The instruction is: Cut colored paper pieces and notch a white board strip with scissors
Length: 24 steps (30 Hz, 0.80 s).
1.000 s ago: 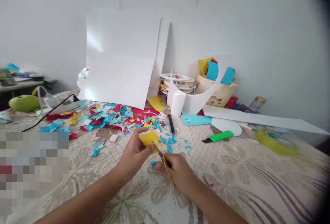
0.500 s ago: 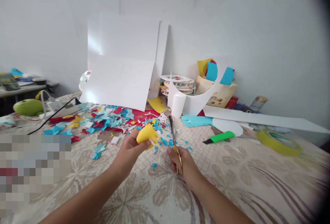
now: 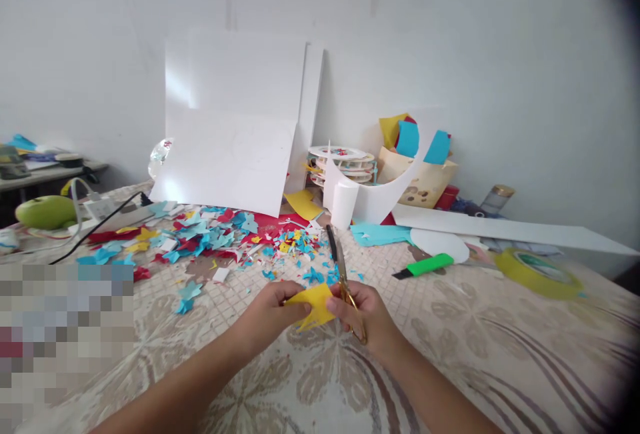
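A piece of yellow paper [image 3: 316,304] is pinched on its left side by my left hand [image 3: 273,314]. My right hand [image 3: 367,317] grips a pair of scissors [image 3: 341,264] with gold handles and dark blades, which point away from me. The thumb of that same hand presses on the paper's right edge, so both hands touch it. Blue paper scraps [image 3: 314,275] lie on the patterned tablecloth [image 3: 270,371] just beyond the paper. Fingers hide parts of the scissor handles and of the paper's edges.
Cut paper flowers and scraps [image 3: 215,231] spread across the left and middle. To the right lie a green utility knife [image 3: 430,264], a roll of yellow tape [image 3: 540,274] and a long white strip [image 3: 515,231]. White boards [image 3: 225,161] lean on the wall beside a tiered round model [image 3: 345,167].
My left hand has moved right and down with the yellow paper, which is now flatter. My right thumb, apart from the paper before, now touches it. The scissors remain in my right hand.
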Motion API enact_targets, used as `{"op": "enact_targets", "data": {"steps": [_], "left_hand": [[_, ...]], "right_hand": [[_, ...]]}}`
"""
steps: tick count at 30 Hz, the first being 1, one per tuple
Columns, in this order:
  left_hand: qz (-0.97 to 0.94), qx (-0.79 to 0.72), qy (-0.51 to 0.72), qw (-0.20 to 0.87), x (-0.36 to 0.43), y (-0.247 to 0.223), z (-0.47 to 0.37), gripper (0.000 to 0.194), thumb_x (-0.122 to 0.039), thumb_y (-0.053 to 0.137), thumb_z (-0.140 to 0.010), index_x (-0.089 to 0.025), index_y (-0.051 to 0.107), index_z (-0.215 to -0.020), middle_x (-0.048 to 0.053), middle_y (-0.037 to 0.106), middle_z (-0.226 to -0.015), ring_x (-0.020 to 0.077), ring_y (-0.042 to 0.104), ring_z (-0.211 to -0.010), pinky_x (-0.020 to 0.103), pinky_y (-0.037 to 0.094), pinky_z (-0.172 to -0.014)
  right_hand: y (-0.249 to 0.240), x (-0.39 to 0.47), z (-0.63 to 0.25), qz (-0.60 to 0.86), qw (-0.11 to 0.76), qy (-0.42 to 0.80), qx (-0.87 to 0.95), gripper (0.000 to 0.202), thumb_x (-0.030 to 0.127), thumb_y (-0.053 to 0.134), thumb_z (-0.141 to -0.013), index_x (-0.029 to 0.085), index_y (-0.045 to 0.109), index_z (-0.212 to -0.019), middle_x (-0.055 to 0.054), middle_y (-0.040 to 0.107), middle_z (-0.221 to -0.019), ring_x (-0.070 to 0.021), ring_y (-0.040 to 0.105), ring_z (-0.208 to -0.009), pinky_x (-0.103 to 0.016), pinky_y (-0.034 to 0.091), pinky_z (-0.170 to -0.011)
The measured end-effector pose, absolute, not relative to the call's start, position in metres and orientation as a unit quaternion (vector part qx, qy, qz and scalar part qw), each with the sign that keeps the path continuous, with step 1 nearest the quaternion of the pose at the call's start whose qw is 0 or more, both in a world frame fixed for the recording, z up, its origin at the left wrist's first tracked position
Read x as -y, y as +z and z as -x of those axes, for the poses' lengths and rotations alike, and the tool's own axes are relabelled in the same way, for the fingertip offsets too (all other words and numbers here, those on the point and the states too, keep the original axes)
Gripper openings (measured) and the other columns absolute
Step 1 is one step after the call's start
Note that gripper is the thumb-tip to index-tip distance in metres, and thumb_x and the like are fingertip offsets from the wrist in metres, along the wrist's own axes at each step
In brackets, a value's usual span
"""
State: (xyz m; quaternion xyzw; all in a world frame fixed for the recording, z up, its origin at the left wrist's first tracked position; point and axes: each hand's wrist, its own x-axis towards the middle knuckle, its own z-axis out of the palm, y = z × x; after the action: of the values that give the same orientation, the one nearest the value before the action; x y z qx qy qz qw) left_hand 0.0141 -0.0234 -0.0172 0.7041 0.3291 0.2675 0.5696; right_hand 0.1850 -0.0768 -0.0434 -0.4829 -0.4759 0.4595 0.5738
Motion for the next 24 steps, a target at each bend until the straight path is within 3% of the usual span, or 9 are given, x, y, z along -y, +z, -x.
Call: {"op": "enact_targets", "data": {"steps": [6,11,15,19,22,24], "left_hand": [[-0.760,-0.317,0.241,0.514,0.031,-0.013,-0.015,0.030,-0.038,0.047,-0.075,-0.015,0.055,-0.058,-0.002,0.044,-0.063,0.0111,0.042,-0.058,0.022,0.034,-0.053],[-0.798,-0.348,0.219,0.441,0.032,-0.020,-0.017,0.024,-0.034,0.051,-0.073,-0.016,0.050,-0.058,-0.005,0.040,-0.058,0.0097,0.039,-0.052,0.020,0.032,-0.047],[-0.829,-0.359,0.196,0.381,0.016,-0.022,-0.012,0.028,-0.037,0.049,-0.075,-0.015,0.055,-0.059,-0.003,0.046,-0.059,0.0107,0.044,-0.055,0.021,0.034,-0.050],[-0.840,-0.416,0.187,0.293,-0.034,-0.013,0.007,0.037,-0.040,0.035,-0.086,-0.015,0.061,-0.078,-0.001,0.056,-0.067,0.0142,0.053,-0.063,0.025,0.042,-0.057],[-0.836,-0.478,0.175,0.206,-0.084,-0.006,0.022,0.025,-0.032,0.048,-0.084,-0.012,0.057,-0.096,0.004,0.060,-0.092,0.0173,0.058,-0.078,0.034,0.048,-0.068],[-0.834,-0.504,0.160,0.157,-0.111,-0.004,0.026,0.027,-0.028,0.050,-0.084,-0.014,0.053,-0.107,0.007,0.057,-0.106,0.0198,0.058,-0.088,0.039,0.049,-0.074]], "right_hand": [[-0.042,0.084,-0.181,0.498,0.569,0.401,0.517,0.024,0.036,0.064,-0.071,0.015,0.055,-0.066,0.004,0.043,-0.057,-0.0093,0.039,-0.052,-0.020,0.034,-0.049],[-0.045,0.081,-0.189,0.500,0.560,0.399,0.527,0.024,0.037,0.063,-0.071,0.015,0.054,-0.068,0.004,0.043,-0.057,-0.0098,0.040,-0.051,-0.021,0.033,-0.046],[-0.049,0.071,-0.202,0.519,0.574,0.386,0.503,0.028,0.041,0.062,-0.070,0.016,0.051,-0.067,0.005,0.041,-0.054,-0.0080,0.036,-0.045,-0.019,0.031,-0.042],[-0.050,0.064,-0.214,0.537,0.589,0.362,0.483,0.030,0.043,0.062,-0.068,0.017,0.049,-0.065,0.005,0.041,-0.054,-0.0072,0.034,-0.043,-0.019,0.027,-0.038],[-0.049,0.062,-0.216,0.547,0.588,0.353,0.480,0.029,0.043,0.060,-0.070,0.017,0.047,-0.064,0.006,0.039,-0.049,-0.0071,0.032,-0.039,-0.019,0.025,-0.036],[-0.050,0.062,-0.215,0.551,0.581,0.350,0.486,0.029,0.042,0.058,-0.072,0.018,0.046,-0.063,0.007,0.038,-0.046,-0.0074,0.031,-0.038,-0.019,0.023,-0.036]]}}
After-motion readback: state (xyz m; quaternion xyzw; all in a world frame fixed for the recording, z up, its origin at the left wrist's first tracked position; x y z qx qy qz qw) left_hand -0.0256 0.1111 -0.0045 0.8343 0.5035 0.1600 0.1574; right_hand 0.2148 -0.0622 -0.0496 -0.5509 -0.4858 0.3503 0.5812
